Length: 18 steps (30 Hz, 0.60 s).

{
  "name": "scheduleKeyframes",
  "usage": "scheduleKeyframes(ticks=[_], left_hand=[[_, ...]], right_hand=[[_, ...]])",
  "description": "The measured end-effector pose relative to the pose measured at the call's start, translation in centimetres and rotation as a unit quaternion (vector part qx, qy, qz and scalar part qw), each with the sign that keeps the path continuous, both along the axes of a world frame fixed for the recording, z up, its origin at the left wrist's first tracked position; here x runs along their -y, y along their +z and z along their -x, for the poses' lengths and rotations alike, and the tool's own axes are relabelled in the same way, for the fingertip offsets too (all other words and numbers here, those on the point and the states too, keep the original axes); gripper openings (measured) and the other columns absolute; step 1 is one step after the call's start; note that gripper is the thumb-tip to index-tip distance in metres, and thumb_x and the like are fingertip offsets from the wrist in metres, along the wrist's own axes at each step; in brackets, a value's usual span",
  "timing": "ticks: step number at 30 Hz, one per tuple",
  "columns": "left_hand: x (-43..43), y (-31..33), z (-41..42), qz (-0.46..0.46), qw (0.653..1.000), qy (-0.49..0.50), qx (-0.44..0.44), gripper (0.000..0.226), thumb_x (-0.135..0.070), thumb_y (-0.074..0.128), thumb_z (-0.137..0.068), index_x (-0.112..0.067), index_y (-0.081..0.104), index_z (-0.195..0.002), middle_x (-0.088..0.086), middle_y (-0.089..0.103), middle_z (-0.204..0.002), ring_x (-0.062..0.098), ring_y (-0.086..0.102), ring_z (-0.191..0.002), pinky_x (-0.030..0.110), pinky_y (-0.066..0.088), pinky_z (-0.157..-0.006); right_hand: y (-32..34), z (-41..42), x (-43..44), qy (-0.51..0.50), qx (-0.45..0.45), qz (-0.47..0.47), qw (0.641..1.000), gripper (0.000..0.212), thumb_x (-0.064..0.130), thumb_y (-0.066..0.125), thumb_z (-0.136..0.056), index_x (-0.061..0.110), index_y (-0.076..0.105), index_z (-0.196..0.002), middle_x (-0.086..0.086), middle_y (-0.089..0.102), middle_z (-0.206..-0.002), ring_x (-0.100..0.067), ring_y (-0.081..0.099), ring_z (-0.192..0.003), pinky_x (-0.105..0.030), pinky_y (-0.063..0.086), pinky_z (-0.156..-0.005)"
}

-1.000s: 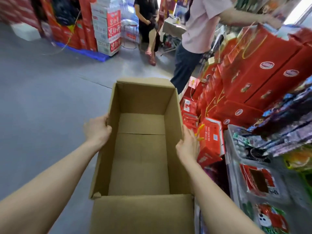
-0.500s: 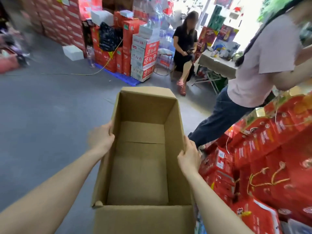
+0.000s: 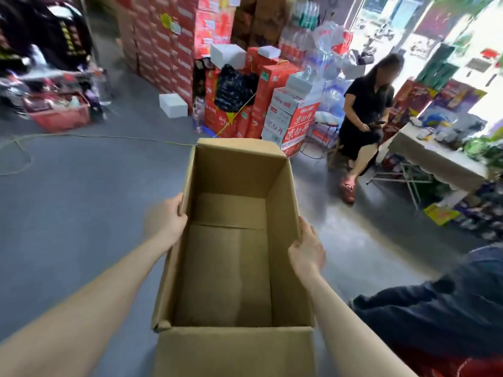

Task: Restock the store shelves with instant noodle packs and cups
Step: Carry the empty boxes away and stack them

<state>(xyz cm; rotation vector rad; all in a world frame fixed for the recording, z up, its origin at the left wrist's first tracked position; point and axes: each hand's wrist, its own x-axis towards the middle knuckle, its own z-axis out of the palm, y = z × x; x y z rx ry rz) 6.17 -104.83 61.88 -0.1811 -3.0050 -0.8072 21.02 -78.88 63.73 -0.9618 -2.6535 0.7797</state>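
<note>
Head view, open cardboard box (image 3: 231, 268) with nothing inside, carried over grey floor (image 3: 81, 213), left hand (image 3: 166, 221) clamped on its left wall, right hand (image 3: 307, 251) clamped on its right wall, stacked red cartons (image 3: 272, 104) beyond, seated person (image 3: 364, 118) near a table (image 3: 435, 156).

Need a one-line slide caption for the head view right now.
Both hands, left and right, hold an empty cardboard box by its side walls above the grey shop floor.

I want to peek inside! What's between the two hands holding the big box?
In the head view, only the cardboard box lies between the left hand and right hand; its inside is empty.
</note>
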Motion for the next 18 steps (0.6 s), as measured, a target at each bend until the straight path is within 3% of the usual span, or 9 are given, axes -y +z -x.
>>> scheduleKeyframes(ticks=[8, 12, 18], left_hand=[[-2.2, 2.3, 20.9, 0.065, 0.998, -0.007, 0.007, 0.058, -0.015, 0.057, -0.089, -0.030, 0.047, -0.144, 0.014, 0.069, -0.113, 0.038, 0.062, -0.104, 0.038, 0.049, -0.079], [-5.5, 2.4, 30.3, 0.085, 0.996, -0.027, -0.005, 0.054, -0.012, 0.058, -0.087, -0.028, 0.054, -0.138, 0.015, 0.070, -0.108, 0.039, 0.061, -0.103, 0.039, 0.047, -0.079], [-13.1, -0.4, 45.7, 0.087, 0.996, -0.023, -0.002, 0.057, -0.014, 0.056, -0.088, -0.034, 0.050, -0.141, 0.012, 0.070, -0.106, 0.037, 0.061, -0.101, 0.037, 0.049, -0.075]], right_hand=[[0.7, 20.0, -1.2, -0.025, 0.006, 0.030, 0.999, 0.066, 0.000, 0.052, -0.095, 0.028, 0.035, -0.152, 0.004, 0.046, -0.148, -0.025, 0.058, -0.119, -0.032, 0.049, -0.096], [-0.2, 28.8, -4.3, -0.031, 0.002, 0.015, 0.999, 0.066, 0.000, 0.051, -0.093, 0.029, 0.037, -0.150, 0.006, 0.051, -0.142, -0.024, 0.061, -0.110, -0.029, 0.050, -0.087], [-3.8, 43.6, -11.5, -0.045, 0.005, 0.026, 0.999, 0.067, -0.001, 0.050, -0.088, 0.031, 0.039, -0.146, 0.006, 0.052, -0.140, -0.031, 0.061, -0.107, -0.036, 0.049, -0.093]])
